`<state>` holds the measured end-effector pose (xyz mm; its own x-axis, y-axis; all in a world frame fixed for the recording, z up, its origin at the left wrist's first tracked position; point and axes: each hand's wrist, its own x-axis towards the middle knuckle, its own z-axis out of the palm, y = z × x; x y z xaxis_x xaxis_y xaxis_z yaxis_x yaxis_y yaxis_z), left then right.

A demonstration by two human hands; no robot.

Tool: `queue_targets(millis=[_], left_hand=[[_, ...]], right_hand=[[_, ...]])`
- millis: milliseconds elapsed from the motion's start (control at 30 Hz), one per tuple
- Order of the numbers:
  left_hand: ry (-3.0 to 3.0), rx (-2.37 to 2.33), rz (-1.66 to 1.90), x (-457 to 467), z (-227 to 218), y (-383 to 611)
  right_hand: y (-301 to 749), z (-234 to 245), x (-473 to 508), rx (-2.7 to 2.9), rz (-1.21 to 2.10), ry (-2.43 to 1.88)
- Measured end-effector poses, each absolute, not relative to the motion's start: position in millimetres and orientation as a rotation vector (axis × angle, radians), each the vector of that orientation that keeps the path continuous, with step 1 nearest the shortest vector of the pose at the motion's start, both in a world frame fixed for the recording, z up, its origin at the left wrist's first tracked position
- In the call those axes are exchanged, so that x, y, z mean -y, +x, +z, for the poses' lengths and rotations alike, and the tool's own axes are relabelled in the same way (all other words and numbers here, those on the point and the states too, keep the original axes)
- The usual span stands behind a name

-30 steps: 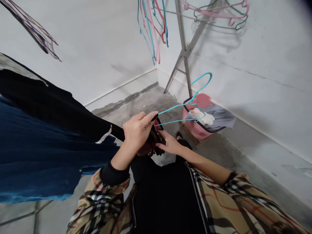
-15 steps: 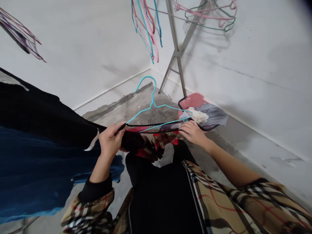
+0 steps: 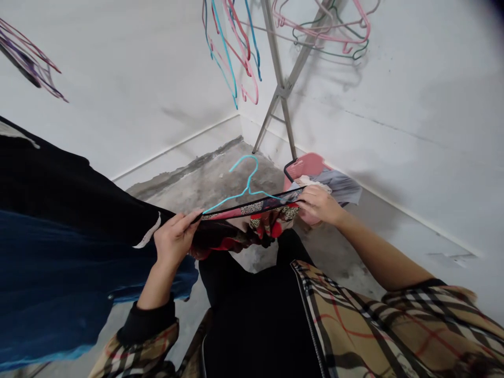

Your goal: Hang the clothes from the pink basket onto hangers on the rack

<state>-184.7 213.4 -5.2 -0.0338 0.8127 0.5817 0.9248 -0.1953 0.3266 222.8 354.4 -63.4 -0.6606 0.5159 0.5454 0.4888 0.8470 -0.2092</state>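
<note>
A turquoise wire hanger [image 3: 246, 186] lies level between my hands, its hook pointing up and away. A small patterned garment [image 3: 252, 223] in black, red and leopard print is stretched along the hanger's lower bar and hangs below it. My left hand [image 3: 173, 239] pinches the left end of hanger and garment. At the other end, my right hand [image 3: 318, 205] is closed round the hanger's corner and the cloth.
A pink laundry basket [image 3: 305, 165] with grey and white clothes stands by the wall behind my right hand. A metal drying rack leg [image 3: 281, 100] rises beyond it, with several coloured hangers [image 3: 232, 47] above. Dark blue and black garments [image 3: 59, 236] hang at my left.
My hands have drawn apart, stretching the garment along the hanger. The hanger swung from pointing right to lying level with its hook up. The view shifted slightly.
</note>
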Motion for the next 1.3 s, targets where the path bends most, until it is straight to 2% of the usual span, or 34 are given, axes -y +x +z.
queue_targets(millis=[100, 300, 567, 733, 867, 1000, 1133, 1300], left_hand=[[-2.116, 1.921, -1.022, -212.5, -11.1, -183.2], [-2.01, 2.018, -1.296, -211.4, -14.0, -180.5], [-2.046, 1.906, -1.031, -208.5, -8.7, -171.2], [-1.896, 1.972, -1.234, -206.3, -14.5, -171.3], [-1.75, 1.988, -1.492, -206.0, -19.2, -177.4], [-1.704, 2.0, -1.525, -208.1, -16.5, -180.1], [-1.733, 1.98, -1.538, -210.2, -14.5, -180.8], [-1.81, 1.99, -1.556, -209.1, -19.5, -184.8]], right_hand=[[224.9, -55.5, -356.0, 2.367, 0.172, -0.702], [227.7, -52.0, -348.7, 2.21, 0.465, -0.643], [215.4, -37.2, -340.2, 2.038, 0.538, -0.786], [221.8, -31.6, -340.3, 2.102, 0.725, -0.673], [228.5, -39.3, -348.8, 2.031, 0.694, -0.875], [224.2, -48.2, -362.1, 1.937, 0.708, -1.012], [212.6, -41.8, -373.9, 1.976, 0.672, -1.001], [198.5, -19.8, -380.0, 2.108, 0.789, -0.889]])
